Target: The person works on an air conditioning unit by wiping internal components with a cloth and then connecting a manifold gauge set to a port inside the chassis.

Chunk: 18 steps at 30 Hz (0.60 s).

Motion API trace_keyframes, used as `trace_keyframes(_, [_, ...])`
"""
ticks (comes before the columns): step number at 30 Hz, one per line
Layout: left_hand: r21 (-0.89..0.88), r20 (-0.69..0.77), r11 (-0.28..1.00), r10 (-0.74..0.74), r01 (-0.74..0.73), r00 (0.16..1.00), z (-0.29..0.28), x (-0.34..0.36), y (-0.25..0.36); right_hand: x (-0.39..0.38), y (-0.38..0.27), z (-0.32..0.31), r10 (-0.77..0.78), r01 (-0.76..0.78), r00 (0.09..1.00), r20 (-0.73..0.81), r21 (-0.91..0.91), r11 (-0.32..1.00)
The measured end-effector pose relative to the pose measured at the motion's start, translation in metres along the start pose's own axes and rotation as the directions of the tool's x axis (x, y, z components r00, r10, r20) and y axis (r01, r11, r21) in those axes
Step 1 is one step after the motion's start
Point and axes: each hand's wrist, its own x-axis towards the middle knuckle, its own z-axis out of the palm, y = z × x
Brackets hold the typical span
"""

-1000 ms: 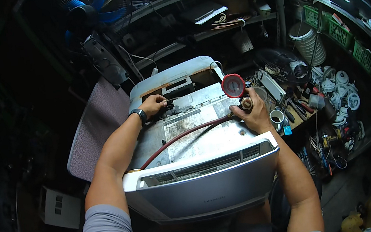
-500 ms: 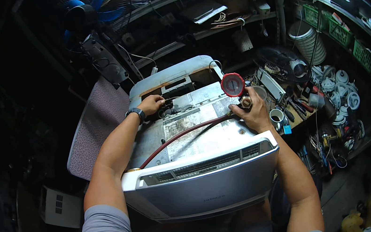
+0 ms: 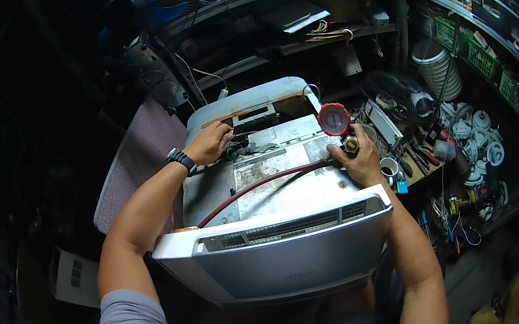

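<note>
A window-type air conditioner stands in front of me, its white front grille toward my body and its metal top exposed. My right hand is closed around the brass valve body of a pressure gauge with a red rim. A dark red hose curves from this valve across the metal top to the unit's front left. My left hand has its fingers pinched together beside the dark wiring and fittings near the back of the top. What lies between those fingertips is too small to make out.
A pink-speckled board leans at the left. To the right, a white mug, hand tools and several white plastic parts crowd a low surface. Loaded shelves run along the back, with green baskets at the right.
My left hand has turned, its knuckles raised and its fingers curled more over the fittings. My right hand still holds the gauge valve. The whole view has shifted slightly.
</note>
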Motion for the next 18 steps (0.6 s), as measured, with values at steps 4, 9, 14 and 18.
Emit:
trace_keyframes(4, [-0.090, 0.044, 0.996, -0.005, 0.009, 0.999, -0.034, -0.023, 0.043, 0.001, 0.017, 0.006, 0.065, -0.057, 0.997, -0.047, 0.147, 0.988])
trace_keyframes(9, [-0.028, 0.091, 0.999, 0.023, -0.021, 0.996, -0.060, -0.060, 0.077, -0.005, 0.019, -0.013, 0.230, -0.230, 0.972, 0.037, 0.319, 0.919])
trace_keyframes(14, [0.020, -0.072, 0.997, 0.069, -0.068, 0.995, -0.092, -0.104, 0.100, -0.017, -0.003, -0.050, 0.191, -0.241, 0.969, 0.155, 0.460, 0.854])
trace_keyframes(18, [0.044, -0.203, 0.999, 0.019, -0.010, 0.979, -0.111, -0.132, 0.125, -0.041, -0.035, -0.073, 0.169, -0.179, 0.983, 0.066, 0.504, 0.845])
